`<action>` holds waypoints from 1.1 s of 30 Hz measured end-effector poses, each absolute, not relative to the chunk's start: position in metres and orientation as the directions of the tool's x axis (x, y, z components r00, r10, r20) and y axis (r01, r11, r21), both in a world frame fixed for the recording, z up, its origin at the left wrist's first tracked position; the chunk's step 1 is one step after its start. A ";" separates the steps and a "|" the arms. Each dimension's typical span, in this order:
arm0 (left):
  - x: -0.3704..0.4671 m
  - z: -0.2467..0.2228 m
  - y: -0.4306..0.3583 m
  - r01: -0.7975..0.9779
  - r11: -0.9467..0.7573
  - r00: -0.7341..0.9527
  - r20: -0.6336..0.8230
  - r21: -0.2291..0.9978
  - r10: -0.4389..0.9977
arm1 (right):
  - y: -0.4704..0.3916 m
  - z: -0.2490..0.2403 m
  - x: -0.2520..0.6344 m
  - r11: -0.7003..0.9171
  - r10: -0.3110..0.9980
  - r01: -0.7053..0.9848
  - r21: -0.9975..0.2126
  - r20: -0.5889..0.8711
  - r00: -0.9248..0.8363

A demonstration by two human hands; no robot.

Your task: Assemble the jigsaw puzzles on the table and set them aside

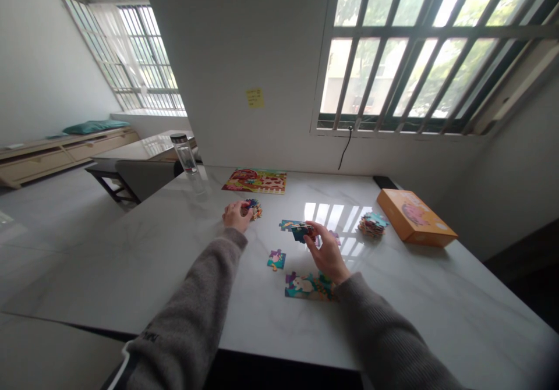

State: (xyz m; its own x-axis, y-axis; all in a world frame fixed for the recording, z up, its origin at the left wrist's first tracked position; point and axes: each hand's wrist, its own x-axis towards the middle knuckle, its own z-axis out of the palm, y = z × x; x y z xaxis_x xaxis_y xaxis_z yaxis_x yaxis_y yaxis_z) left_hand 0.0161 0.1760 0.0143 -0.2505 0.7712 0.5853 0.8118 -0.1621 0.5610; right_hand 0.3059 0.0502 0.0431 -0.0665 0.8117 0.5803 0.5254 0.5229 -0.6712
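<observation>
My left hand (236, 215) is at a stack of jigsaw pieces (257, 210), with thumb and fingers closed on a dark blue and purple puzzle piece at the stack's near side. In my right hand (326, 251) is another puzzle piece (299, 234), dark teal, pinched between thumb and fingers just above the table. Behind it lies a joined strip of puzzle pieces (286, 225), partly covered. A single teal and purple piece (276, 259) rests between the hands. Nearer me is a joined section with a white animal (304, 285), its right end hidden by my right wrist.
A second stack of pieces (372, 225) stands at the right beside an orange box (416, 216). A colourful farm picture (255, 181) lies near the wall. A glass bottle (185, 156) stands at the far left corner of the white marbled table (174, 244).
</observation>
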 end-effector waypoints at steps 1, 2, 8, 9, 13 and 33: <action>0.014 0.014 0.178 0.799 -0.169 -0.258 0.583 0.577 0.770 | 0.050 0.043 0.306 0.523 0.812 0.526 -0.671 0.580 -0.066; 0.012 0.013 0.179 0.789 -0.183 -0.260 0.589 0.586 0.765 | 0.050 0.043 0.306 0.523 0.811 0.526 -0.671 0.582 -0.065; 0.001 0.016 0.183 0.747 -0.305 -0.284 0.699 0.591 0.657 | 0.052 0.041 0.308 0.514 0.809 0.525 -0.678 0.587 -0.033; 0.001 0.019 0.182 0.738 -0.313 -0.301 0.706 0.598 0.641 | 0.053 0.041 0.308 0.510 0.812 0.513 -0.691 0.583 -0.023; 0.017 0.031 0.167 0.727 -0.467 -0.201 0.807 0.503 0.555 | 0.056 0.040 0.309 0.447 0.877 0.319 -0.836 0.480 0.029; 0.110 0.055 0.091 0.435 -0.885 0.371 0.862 0.167 0.345 | 0.064 0.043 0.312 0.160 0.982 -0.206 -0.965 0.134 0.136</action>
